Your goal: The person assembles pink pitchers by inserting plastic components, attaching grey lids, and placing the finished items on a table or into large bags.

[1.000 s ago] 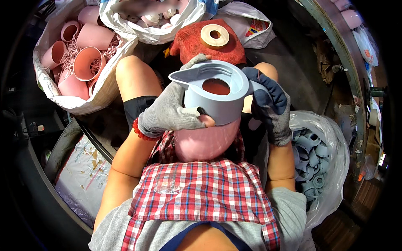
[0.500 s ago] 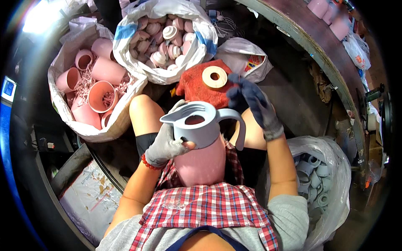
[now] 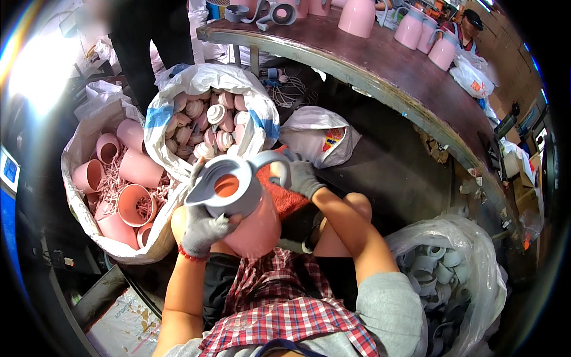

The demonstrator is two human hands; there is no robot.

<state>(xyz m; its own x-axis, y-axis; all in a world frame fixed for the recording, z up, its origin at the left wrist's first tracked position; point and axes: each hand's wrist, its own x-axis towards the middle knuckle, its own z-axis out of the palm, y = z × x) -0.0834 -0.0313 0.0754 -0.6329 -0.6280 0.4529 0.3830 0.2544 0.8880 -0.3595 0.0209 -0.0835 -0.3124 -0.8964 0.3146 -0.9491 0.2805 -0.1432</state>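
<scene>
Gloved hands (image 3: pixel 205 229) on pink jug (image 3: pixel 253 229)

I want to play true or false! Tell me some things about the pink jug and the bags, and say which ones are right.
1. The left hand holds the pink jug near its grey top. True.
2. The right hand is bare. False: it wears a grey glove and grips the jug's grey handle.
3. The white sack of pink jug bodies lies on the person's left. True.
4. The clear bag on the right holds pink caps. False: it holds grey parts.
5. The wooden table has nothing on it. False: pink jugs stand on it.
</scene>
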